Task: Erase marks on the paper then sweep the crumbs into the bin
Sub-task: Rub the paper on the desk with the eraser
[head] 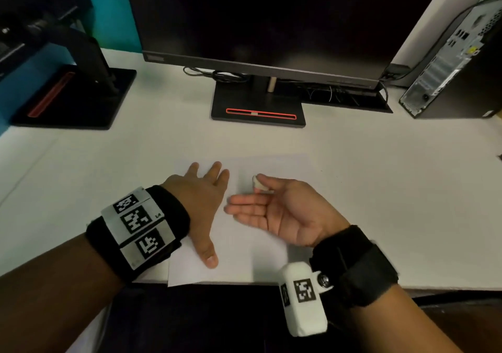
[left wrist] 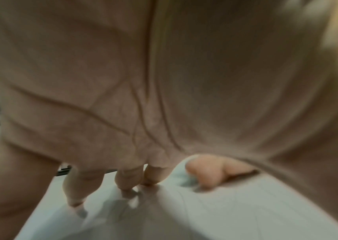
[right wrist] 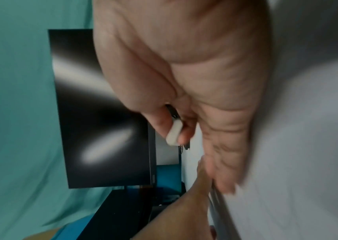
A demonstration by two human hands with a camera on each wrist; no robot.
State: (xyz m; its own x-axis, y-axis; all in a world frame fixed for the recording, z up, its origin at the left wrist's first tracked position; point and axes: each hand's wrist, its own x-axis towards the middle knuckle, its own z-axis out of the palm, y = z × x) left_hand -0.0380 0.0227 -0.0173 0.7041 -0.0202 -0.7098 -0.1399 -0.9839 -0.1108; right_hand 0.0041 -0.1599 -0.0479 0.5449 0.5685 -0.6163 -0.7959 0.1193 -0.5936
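We see the paper (head: 252, 244) on the near tabletop (head: 380, 176). Far behind it stands a monitor (head: 258, 21). A computer tower (head: 456, 62) stands far right.

White paper (head: 260, 244): single sheet, flat on white desk, near edge overhanging desk front slightly. Pressed down by left hand (head: 199, 198), fingers spread and straight on sheet's left part. No marks or crumbs discernible on sheet; surface pale against desk, blur prevents finer check. Eraser (head: 256, 183): small, white, rounded block, pinched between thumb and forefinger of right hand (head: 282, 211), held above sheet's upper middle; contact with sheet cannot be determined. Remaining right fingers extended. Bin not visible.
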